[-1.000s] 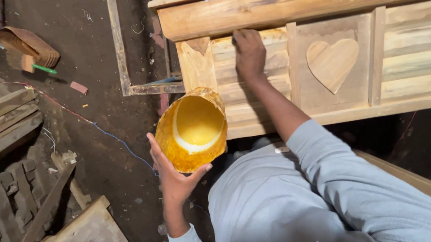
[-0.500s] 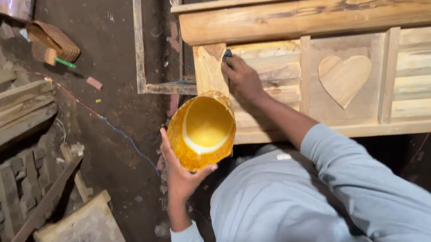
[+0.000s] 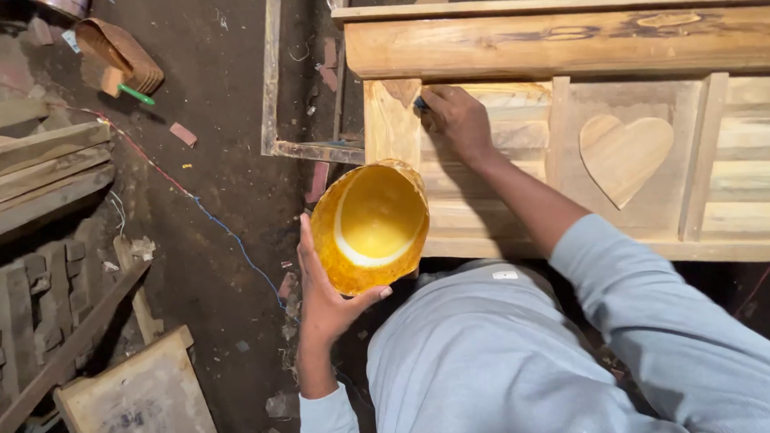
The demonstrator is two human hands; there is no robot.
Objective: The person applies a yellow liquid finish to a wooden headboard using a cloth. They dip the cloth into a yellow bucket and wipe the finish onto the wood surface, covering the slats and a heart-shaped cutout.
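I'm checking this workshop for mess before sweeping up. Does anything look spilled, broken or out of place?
Nothing looks spilled. The yellow bowl sits tilted but steady in the left hand. Wood offcuts and a loose wire lie scattered on the dirt floor.

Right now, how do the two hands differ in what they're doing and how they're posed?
The left hand cups a yellow bowl from below, palm up with fingers spread around its rim; the right hand lies palm down, pressed on the wooden panel. The left hand stays close to the body over the dark floor; the right arm reaches out. The right grip pinches a small dark tool, too hidden to identify. Both are bare, with grey sleeves.
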